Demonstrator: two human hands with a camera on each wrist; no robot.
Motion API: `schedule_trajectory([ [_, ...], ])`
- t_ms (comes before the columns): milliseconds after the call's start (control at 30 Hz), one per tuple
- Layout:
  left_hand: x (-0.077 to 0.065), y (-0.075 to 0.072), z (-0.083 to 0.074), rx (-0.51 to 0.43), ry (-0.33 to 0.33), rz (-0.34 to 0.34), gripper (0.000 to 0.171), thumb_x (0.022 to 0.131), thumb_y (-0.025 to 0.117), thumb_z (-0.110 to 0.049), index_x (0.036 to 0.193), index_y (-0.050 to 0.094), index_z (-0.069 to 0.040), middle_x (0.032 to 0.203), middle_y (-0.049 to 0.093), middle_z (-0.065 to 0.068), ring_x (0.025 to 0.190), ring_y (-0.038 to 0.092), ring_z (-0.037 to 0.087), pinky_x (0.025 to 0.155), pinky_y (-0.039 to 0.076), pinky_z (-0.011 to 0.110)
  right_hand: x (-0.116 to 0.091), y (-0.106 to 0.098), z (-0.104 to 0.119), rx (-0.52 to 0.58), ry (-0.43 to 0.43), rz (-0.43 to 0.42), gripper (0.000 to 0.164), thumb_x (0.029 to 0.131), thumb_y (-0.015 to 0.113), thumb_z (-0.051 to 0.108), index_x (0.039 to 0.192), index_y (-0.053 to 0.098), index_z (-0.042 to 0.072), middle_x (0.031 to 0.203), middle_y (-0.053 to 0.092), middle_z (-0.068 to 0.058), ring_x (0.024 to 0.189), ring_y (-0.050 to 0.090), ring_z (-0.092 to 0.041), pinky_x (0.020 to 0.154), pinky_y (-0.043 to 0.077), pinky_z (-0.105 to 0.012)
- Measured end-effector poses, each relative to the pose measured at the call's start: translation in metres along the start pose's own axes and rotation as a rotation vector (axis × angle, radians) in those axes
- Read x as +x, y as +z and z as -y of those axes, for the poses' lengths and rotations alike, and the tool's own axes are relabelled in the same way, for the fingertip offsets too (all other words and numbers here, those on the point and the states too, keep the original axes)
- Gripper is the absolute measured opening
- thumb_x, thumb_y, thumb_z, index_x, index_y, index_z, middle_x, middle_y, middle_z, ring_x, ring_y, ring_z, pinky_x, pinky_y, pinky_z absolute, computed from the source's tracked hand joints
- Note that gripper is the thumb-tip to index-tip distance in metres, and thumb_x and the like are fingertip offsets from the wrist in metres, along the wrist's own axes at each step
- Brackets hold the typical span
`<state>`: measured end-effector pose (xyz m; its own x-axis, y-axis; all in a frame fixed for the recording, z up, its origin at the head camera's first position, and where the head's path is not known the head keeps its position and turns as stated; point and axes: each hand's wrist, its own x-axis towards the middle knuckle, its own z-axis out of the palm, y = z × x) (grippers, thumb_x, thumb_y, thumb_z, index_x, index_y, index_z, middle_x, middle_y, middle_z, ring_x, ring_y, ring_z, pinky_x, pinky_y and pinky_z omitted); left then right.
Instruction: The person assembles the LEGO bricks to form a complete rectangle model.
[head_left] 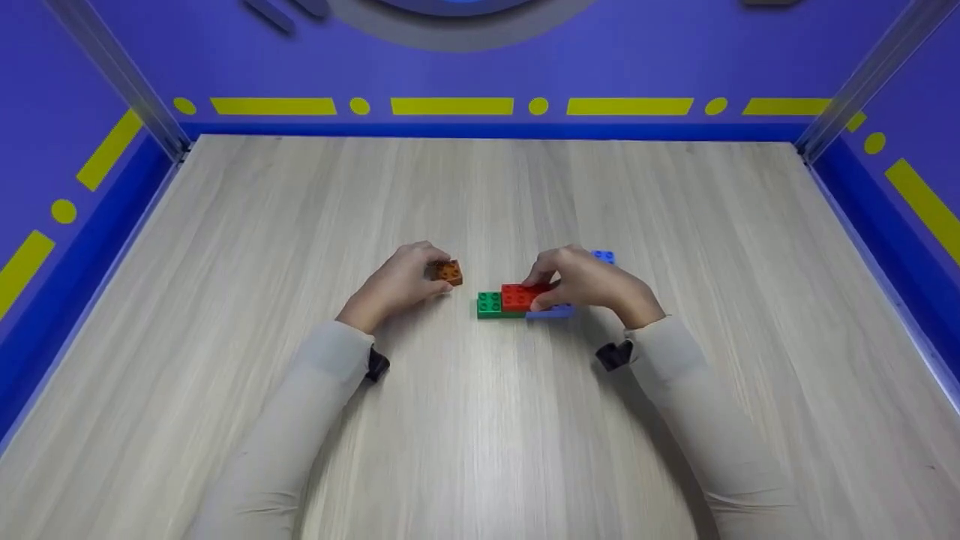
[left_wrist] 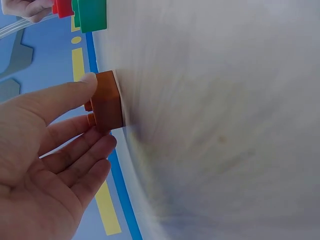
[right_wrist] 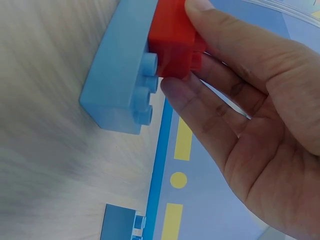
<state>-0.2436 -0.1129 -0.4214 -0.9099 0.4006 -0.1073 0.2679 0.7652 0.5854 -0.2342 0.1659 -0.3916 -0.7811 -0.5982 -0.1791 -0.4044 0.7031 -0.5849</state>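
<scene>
My left hand point(head_left: 406, 277) pinches an orange-brown toy brick point(left_wrist: 108, 100) between thumb and fingers, low over the table. To its right, a green brick point(head_left: 489, 304) and a light blue brick point(right_wrist: 117, 85) stand end to end on the wood. A red brick point(head_left: 514, 297) bridges the two from on top, leaving studs bare at both outer ends. My right hand point(head_left: 584, 279) grips the red brick, its thumb on the near side and fingers on the far side. Part of the red brick is hidden under that hand in the head view.
A smaller blue brick point(head_left: 603, 256) sits just behind my right hand, partly covered by it. Pale wood-grain table point(head_left: 480, 435) spreads all around. Purple-blue panels point(head_left: 465, 75) with yellow marks wall off the back and both sides.
</scene>
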Motion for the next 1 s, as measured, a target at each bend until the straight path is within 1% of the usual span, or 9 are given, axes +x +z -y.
schedule_trajectory([
  [200, 0.0014, 0.0008, -0.0003, 0.008, 0.019, -0.006, 0.04, 0.086, 0.071, -0.015, 0.124, 0.063, -0.002, 0.12, 0.063, 0.012, 0.112, 0.058, 0.024, 0.099, 0.045, 0.038, -0.0003, 0.0006, -0.001, 0.0, -0.009, -0.005, 0.032, 0.077, 0.081, 0.015, 0.106, 0.074, 0.007, 0.106, 0.07, -0.007, 0.099, 0.065, -0.023, 0.086, 0.053, -0.039],
  [500, 0.0022, 0.002, -0.001, 0.028, 0.028, -0.019, 0.037, 0.086, 0.071, -0.013, 0.121, 0.065, -0.002, 0.119, 0.064, 0.012, 0.113, 0.058, 0.025, 0.1, 0.046, 0.038, -0.0014, 0.0014, -0.0019, 0.01, -0.029, -0.017, 0.03, 0.077, 0.08, 0.014, 0.105, 0.074, 0.006, 0.106, 0.07, -0.007, 0.098, 0.065, -0.023, 0.085, 0.054, -0.038],
  [700, 0.0021, 0.0022, -0.0012, 0.023, 0.033, -0.02, 0.036, 0.086, 0.071, -0.011, 0.12, 0.065, -0.001, 0.118, 0.064, 0.013, 0.111, 0.059, 0.026, 0.099, 0.046, 0.038, -0.0024, 0.0024, -0.0019, 0.015, -0.02, -0.019, 0.03, 0.078, 0.08, 0.014, 0.106, 0.074, 0.008, 0.107, 0.069, -0.006, 0.099, 0.064, -0.023, 0.085, 0.054, -0.038],
  [1000, 0.0026, 0.002, -0.0019, 0.011, 0.018, -0.018, 0.036, 0.087, 0.069, -0.013, 0.122, 0.064, -0.002, 0.117, 0.063, 0.012, 0.11, 0.059, 0.025, 0.097, 0.047, 0.038, -0.0031, 0.0033, -0.002, 0.028, -0.001, -0.024, 0.031, 0.079, 0.079, 0.015, 0.108, 0.073, 0.008, 0.109, 0.069, -0.007, 0.102, 0.064, -0.024, 0.087, 0.054, -0.039],
])
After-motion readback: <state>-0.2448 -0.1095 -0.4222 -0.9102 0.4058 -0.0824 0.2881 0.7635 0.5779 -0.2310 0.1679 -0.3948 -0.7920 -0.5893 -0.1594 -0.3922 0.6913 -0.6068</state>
